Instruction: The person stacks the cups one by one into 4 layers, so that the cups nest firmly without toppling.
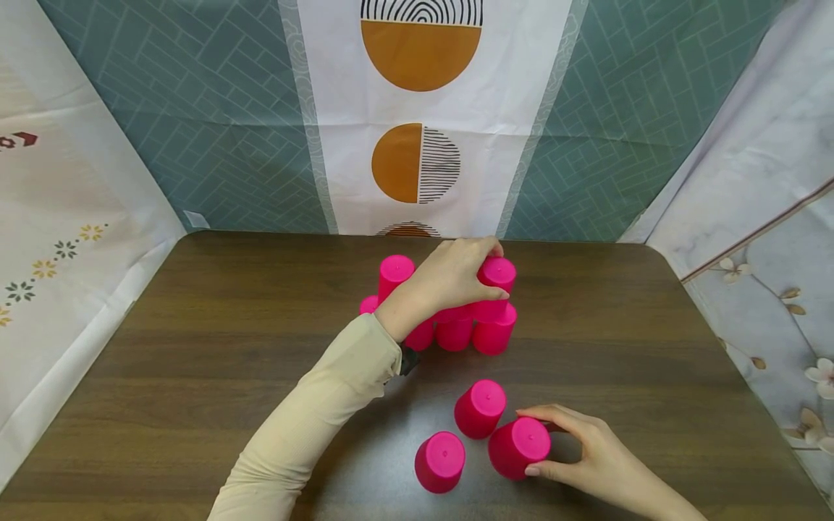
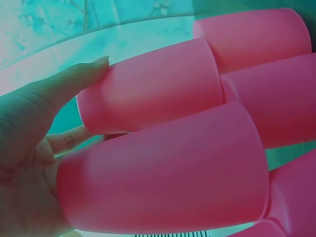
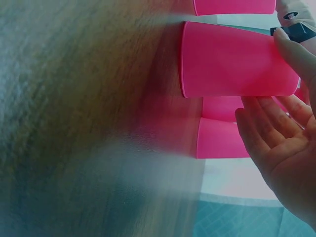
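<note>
Toward the back of the table, upside-down pink cups stand in a stack, with a bottom row (image 1: 454, 335) and cups set on top of it. My left hand (image 1: 449, 275) holds the upper cup at the stack's right end (image 1: 498, 273), thumb and fingers around its narrow base. Another upper cup (image 1: 397, 273) stands at the left, and the forearm hides part of the stack. At the front right, my right hand (image 1: 589, 456) grips an upside-down pink cup (image 1: 519, 449) between thumb and fingers. Beside it two more cups stand apart, one behind (image 1: 480, 409) and one to the left (image 1: 440, 463).
The brown wooden table (image 1: 195, 362) ends at a patterned cloth (image 1: 417, 108) hanging along the back. Light cloths hang at the left (image 1: 65, 217) and right (image 1: 769, 231) sides. My left sleeve (image 1: 319, 412) crosses the table's middle.
</note>
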A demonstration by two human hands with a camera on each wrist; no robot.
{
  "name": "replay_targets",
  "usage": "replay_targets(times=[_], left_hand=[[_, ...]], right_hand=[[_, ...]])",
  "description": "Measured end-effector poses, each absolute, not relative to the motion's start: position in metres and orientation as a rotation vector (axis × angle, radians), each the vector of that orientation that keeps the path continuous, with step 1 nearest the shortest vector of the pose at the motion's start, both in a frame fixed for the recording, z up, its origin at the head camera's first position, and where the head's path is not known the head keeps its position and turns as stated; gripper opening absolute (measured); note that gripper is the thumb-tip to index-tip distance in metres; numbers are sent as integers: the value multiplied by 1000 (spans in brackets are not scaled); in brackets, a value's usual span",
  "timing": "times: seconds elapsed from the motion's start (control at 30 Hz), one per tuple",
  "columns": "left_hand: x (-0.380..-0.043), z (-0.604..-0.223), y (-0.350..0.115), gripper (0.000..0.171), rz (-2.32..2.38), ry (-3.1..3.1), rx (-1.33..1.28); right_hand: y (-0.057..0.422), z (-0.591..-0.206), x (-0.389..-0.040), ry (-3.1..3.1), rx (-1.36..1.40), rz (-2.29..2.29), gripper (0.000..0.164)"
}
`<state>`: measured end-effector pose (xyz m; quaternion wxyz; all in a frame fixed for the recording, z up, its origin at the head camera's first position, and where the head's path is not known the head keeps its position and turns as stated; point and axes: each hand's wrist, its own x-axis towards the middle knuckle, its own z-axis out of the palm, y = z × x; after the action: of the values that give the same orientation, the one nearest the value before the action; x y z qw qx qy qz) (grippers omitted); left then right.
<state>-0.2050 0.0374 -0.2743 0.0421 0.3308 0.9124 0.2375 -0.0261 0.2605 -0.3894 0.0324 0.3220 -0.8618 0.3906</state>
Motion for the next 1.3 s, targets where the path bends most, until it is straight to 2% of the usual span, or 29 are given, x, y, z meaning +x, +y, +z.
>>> replay_targets(times=[0.47,0.7,1.0,1.3], left_hand=[[-203,-272,32,60,660,2798,1017],[-195,-272,24,62,701,2857,1136],[-154,-281,-15,46,1194,2877,1304],[-89,-325,-50,35,1722,2662,1407]], right_hand=[[260,-385,-26,-2708,953,1181,60],[260,-387,-26,-2747,974,1178,59],[260,-382,-25,-2733,977,1118,59],[277,-352,-38,-2688,969,1044,68]])
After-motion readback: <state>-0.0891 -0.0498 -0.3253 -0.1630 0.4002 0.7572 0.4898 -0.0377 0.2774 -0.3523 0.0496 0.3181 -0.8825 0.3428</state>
